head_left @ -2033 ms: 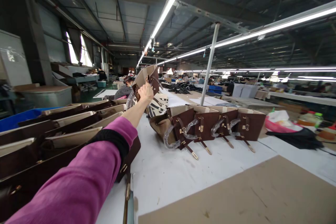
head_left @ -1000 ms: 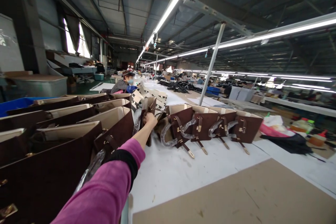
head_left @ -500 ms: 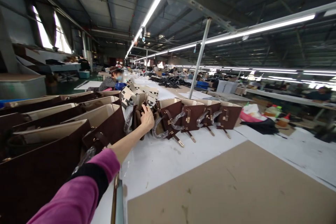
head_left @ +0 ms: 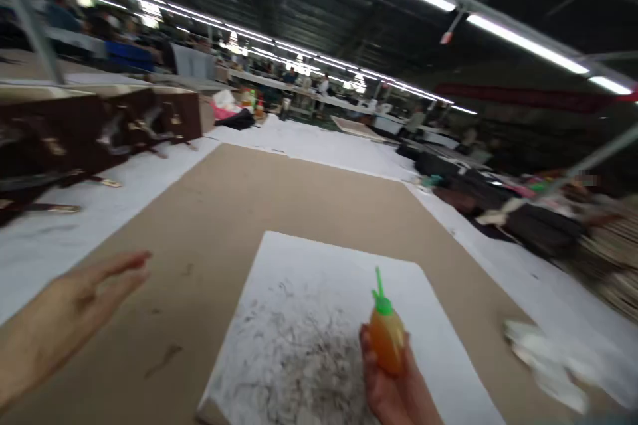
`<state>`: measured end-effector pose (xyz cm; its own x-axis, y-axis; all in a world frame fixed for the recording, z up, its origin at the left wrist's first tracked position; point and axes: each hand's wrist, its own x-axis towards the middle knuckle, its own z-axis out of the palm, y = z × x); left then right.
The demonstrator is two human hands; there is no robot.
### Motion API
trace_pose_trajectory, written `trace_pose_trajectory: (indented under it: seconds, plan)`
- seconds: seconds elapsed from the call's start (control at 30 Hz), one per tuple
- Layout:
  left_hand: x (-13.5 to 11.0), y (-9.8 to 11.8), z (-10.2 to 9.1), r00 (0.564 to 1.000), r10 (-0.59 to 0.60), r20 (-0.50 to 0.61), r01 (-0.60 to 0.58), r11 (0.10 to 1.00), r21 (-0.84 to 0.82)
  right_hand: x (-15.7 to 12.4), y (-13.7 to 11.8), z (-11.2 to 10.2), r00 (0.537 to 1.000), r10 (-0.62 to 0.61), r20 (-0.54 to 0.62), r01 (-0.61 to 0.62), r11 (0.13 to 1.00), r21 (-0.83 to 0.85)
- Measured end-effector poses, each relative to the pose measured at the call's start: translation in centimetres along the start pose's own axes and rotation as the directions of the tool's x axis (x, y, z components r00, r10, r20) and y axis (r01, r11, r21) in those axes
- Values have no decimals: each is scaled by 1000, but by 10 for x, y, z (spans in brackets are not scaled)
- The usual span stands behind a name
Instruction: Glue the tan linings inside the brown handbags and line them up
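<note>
In my right hand (head_left: 391,385) is a squeeze bottle (head_left: 387,339) with a green nozzle cap and orange-yellow liquid inside. The fingers wrap round its body, and its tip points up. Beneath it lies a white board (head_left: 319,285) with dark smears and scribble-like marks. On the left, my left hand (head_left: 84,312) hovers over the brown sheet (head_left: 234,199), fingers stretched out and holding nothing. It is somewhat blurred by motion. Dark brown bags (head_left: 174,113) with straps and gold-coloured metal fittings stand in a row at the far left.
A crumpled white cloth (head_left: 545,362) lies at the right. Dark fabric pieces (head_left: 538,229) are heaped along the right edge. Beyond the sheet, a pink and white bundle (head_left: 225,103) sits near small bottles (head_left: 258,107). A metal post (head_left: 32,20) rises at the left.
My view has swung to the right, away from most of the bags. My left hand has come off a bag and drawn back. My right hand with the bottle has entered view.
</note>
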<state>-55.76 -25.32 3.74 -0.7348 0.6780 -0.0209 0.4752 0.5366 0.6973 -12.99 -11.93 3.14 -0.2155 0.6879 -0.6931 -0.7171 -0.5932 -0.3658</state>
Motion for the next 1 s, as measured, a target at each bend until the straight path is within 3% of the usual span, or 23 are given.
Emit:
trace_pose_trajectory:
  seconds: [0.03, 0.07, 0.1, 0.13, 0.2, 0.3, 0.4, 0.53, 0.67, 0.77, 0.83, 0.9, 1.0]
  plan:
    - [-21, 18, 32, 983, 81, 165, -60, 990, -127, -7, 0, -7, 990, 100, 103, -105, 994, 41]
    - [-45, 38, 63, 933, 107, 345, -37, 978, -205, -12, 0, -12, 985, 108, 138, -117, 991, 65]
    - [-70, 61, 91, 835, 136, 533, 10, 965, -262, -17, 2, -16, 980, 118, 157, -131, 988, 78]
    - [-95, 85, 116, 739, 187, 647, 31, 950, -310, -20, 3, -20, 977, 130, 168, -145, 986, 84]
    - [-137, 132, 157, 627, 300, 719, 50, 906, -421, -28, 6, -28, 970, 149, 190, -168, 982, 86]
    - [-176, 186, 200, 552, 442, 707, 67, 821, -566, -41, 4, -46, 955, 173, 239, -198, 976, 85]
    - [-198, 218, 233, 462, 547, 698, 117, 743, -659, -51, -11, -68, 941, 183, 284, -210, 975, 67]
    - [-226, 247, 265, 442, 533, 721, 184, 733, -654, -53, -45, -98, 927, 184, 328, -185, 982, -29]
    - [-250, 284, 281, 418, 550, 723, 113, 758, -642, -52, -83, -124, 951, 124, 283, -73, 981, -182]
    - [-257, 311, 294, 414, 618, 668, 23, 726, -687, -54, -109, -141, 973, -13, 231, 85, 950, -302]
    - [-258, 324, 306, 434, 673, 599, -74, 689, -721, -55, -127, -154, 963, -180, 200, 245, 894, -375]
    - [-257, 332, 321, 471, 697, 541, -175, 675, -717, -54, -147, -168, 911, -378, 167, 411, 788, -458]
    - [-254, 336, 342, 510, 688, 516, -280, 700, -657, -46, -185, -187, 755, -639, 147, 566, 522, -638]
